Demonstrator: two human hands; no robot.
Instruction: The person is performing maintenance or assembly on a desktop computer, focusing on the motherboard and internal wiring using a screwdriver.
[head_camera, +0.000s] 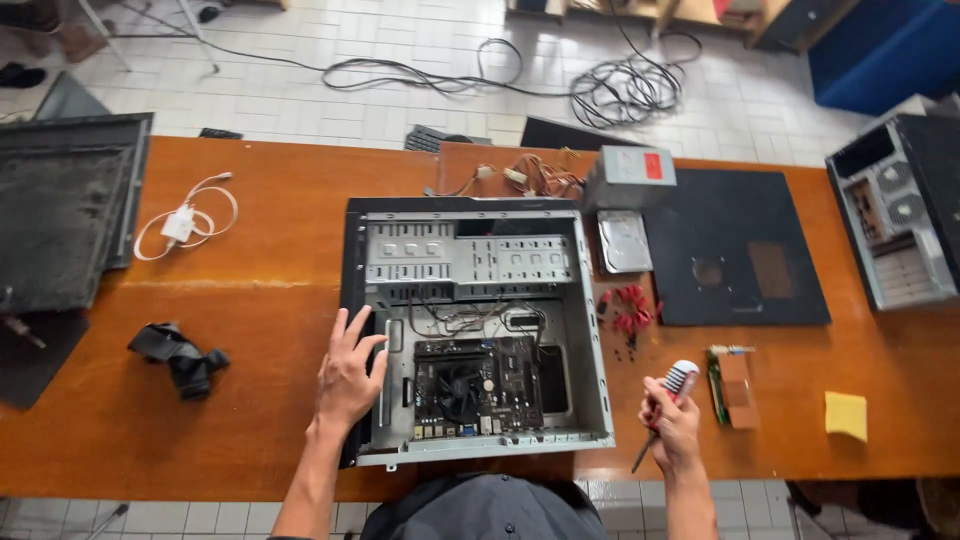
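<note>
An open desktop computer case (590, 330) lies flat on the wooden table (260, 300), with its motherboard (478, 385) and fan visible inside. My left hand (349, 372) rests with fingers spread on the case's left edge. My right hand (673, 425) is closed around a screwdriver (667, 400) with a clear striped handle, its shaft pointing down toward me, just right of the case's near right corner.
A power supply (630, 177), hard drive (624, 241), black side panel (735, 247), red cables (627, 308), a small expansion card (730, 388) and a yellow sponge (846, 414) lie right. A second case (895, 222) stands far right. White charger (184, 222), black strap (180, 360) and dusty panel (65, 210) lie left.
</note>
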